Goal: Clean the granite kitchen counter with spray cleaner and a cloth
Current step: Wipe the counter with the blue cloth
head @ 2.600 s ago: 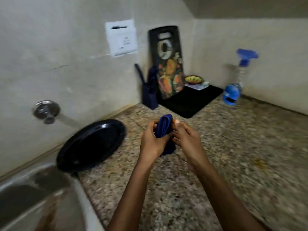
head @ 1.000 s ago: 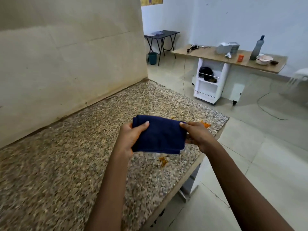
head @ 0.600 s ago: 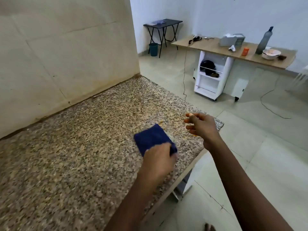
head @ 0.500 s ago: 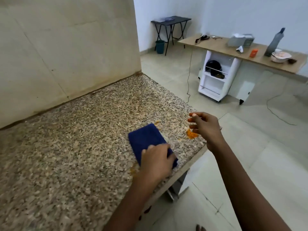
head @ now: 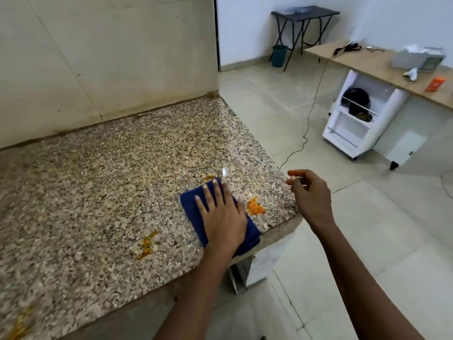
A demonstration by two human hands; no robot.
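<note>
Near the tabletop [head: 98, 192] corner: folded navy cloth [head: 193, 207] under flat left hand [head: 221, 217]; right hand [head: 310, 195] loosely curled, empty.

You find no readable text, label, brand, number or sign anywhere. The orange packet [head: 435, 84] on the far wooden worktop [head: 377, 61] may carry print, but it is too small and blurred for you to read. The grey box [head: 416, 60] beside it shows you no legible marking either.
</note>
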